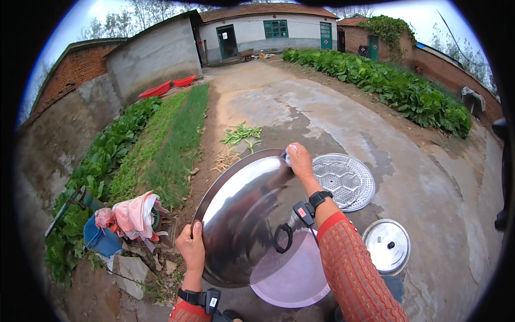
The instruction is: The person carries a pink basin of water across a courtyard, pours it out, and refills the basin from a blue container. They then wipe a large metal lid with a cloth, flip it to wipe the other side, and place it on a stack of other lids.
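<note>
A large domed metal lid with a black ring handle is tilted over a pink basin. My left hand grips the lid's left edge, thumb on the outer face. At the upper right rim, my right hand presses a whitish cloth against the metal. The basin is partly hidden behind the lid. Right of the lid, perforated metal steamer trays lie on the concrete. Nearer to me on the right is a smaller round metal lid with a black knob.
Green pods and a pile of pale pods or roots lie beyond the lid. At left stand a blue bucket, pink plastic bags and a broken stone slab. Vegetable beds border the concrete on both sides.
</note>
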`<act>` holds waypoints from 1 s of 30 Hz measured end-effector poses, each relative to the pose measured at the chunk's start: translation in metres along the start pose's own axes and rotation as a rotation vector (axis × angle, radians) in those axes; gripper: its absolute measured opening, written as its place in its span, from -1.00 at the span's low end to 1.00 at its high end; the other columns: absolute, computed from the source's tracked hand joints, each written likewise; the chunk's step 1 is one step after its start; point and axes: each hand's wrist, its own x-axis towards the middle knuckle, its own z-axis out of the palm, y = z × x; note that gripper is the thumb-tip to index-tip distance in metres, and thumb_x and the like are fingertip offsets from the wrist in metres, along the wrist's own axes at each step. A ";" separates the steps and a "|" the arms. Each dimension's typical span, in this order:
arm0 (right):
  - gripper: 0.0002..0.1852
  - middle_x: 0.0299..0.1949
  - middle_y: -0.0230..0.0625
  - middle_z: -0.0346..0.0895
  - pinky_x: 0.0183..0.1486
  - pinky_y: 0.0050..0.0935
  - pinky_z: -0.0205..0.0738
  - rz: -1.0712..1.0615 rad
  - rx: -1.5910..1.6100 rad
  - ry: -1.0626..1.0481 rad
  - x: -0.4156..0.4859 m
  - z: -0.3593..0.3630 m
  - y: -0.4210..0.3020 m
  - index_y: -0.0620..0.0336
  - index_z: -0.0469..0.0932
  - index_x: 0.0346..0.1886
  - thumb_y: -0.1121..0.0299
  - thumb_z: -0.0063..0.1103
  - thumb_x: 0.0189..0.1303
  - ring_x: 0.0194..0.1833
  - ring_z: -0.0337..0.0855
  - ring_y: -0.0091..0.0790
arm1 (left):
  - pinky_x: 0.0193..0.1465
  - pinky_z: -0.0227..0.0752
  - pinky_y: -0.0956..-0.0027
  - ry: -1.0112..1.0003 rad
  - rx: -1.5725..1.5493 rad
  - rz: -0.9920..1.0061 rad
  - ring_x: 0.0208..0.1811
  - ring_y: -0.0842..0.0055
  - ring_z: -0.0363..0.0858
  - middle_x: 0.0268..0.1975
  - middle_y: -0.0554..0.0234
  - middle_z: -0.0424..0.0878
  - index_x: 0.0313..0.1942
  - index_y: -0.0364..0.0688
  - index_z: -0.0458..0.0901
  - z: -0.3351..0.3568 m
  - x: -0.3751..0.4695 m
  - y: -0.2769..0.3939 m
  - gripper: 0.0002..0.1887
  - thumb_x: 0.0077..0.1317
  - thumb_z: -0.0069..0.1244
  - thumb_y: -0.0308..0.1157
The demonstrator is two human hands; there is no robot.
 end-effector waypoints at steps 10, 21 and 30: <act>-0.52 -0.26 0.25 0.53 -0.08 0.05 0.30 0.612 0.048 0.024 -0.106 0.013 0.233 0.41 0.55 -0.31 0.11 -0.22 0.25 -0.12 0.48 0.29 | -0.51 0.12 0.48 0.000 0.079 0.012 -0.52 0.71 0.14 -0.62 0.41 0.22 -0.55 -0.30 0.35 0.002 0.002 -0.013 -0.63 0.37 0.00 -0.28; -0.59 -0.02 -0.01 0.56 0.13 -0.28 0.35 0.762 0.346 0.274 -0.236 0.026 0.212 0.36 0.52 0.02 0.25 -0.12 0.27 0.02 0.55 -0.10 | -0.52 0.07 0.45 -0.013 0.063 -0.007 -0.52 0.70 0.12 -0.62 0.43 0.18 -0.55 -0.31 0.29 0.002 0.001 -0.015 -0.59 0.39 -0.02 -0.25; -0.50 0.33 -0.08 0.20 0.35 -0.14 0.06 0.002 -0.081 0.043 -0.130 0.005 -0.036 0.17 0.30 0.28 0.30 -0.06 0.25 0.35 0.18 -0.07 | -0.53 0.11 0.40 0.012 0.116 -0.002 -0.55 0.65 0.13 -0.65 0.28 0.20 -0.55 -0.34 0.31 0.000 0.000 -0.024 -0.59 0.38 -0.03 -0.25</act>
